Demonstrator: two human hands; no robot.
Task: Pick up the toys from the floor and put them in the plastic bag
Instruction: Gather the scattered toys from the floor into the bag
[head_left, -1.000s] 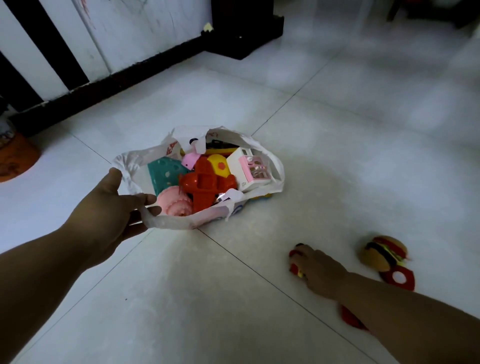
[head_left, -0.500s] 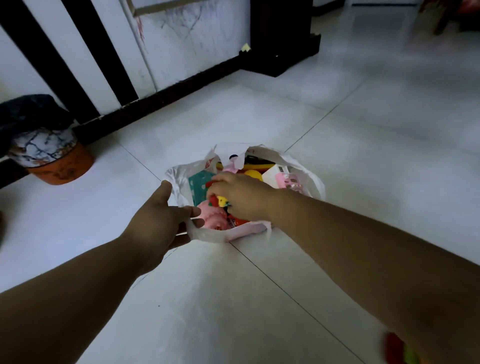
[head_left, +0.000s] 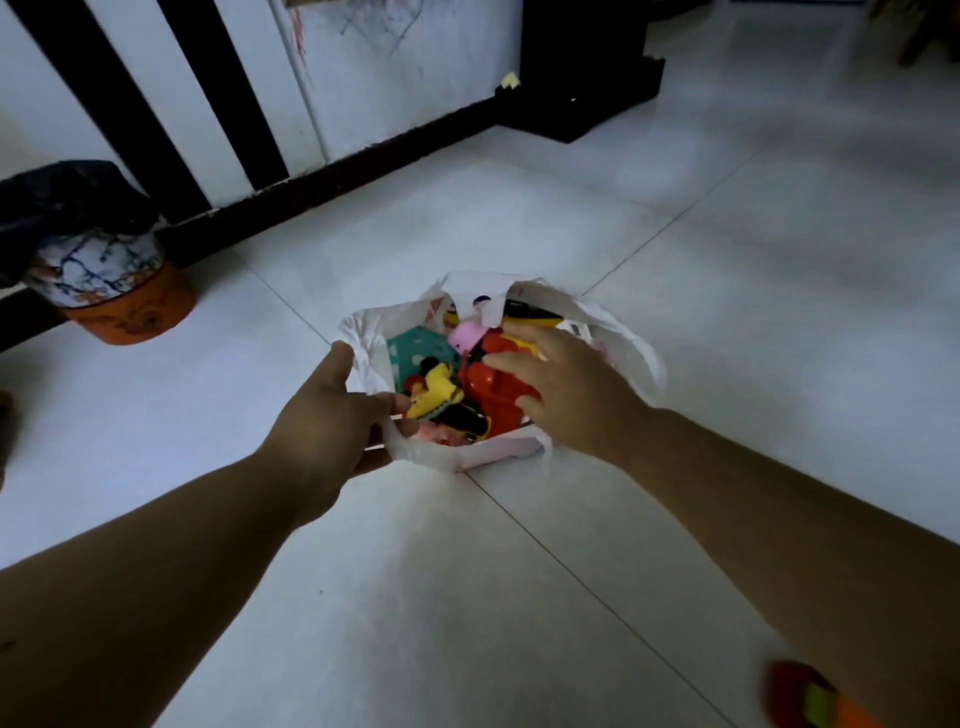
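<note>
A white plastic bag (head_left: 371, 345) lies open on the tiled floor, holding several toys. My left hand (head_left: 324, 423) pinches the bag's near-left rim and holds it open. My right hand (head_left: 563, 387) hovers over the bag with fingers spread and nothing in them. Just left of its fingertips a yellow, black and red plush toy (head_left: 436, 397) lies on top of the pile, beside a red plastic toy (head_left: 485, 392), a pink toy (head_left: 465, 332) and a teal dotted piece (head_left: 410, 348). A blurred red and green toy (head_left: 810, 701) lies on the floor at the bottom right.
A bin with an orange base and a black liner (head_left: 111, 283) stands at the left by the wall. A black skirting board (head_left: 332, 179) and a dark furniture base (head_left: 582, 111) run along the back. Bare white tiles surround the bag.
My right hand, which was shut on a small toy over the bag, has opened. The yellow plush toy now lies in the bag. My left hand kept its hold on the rim.
</note>
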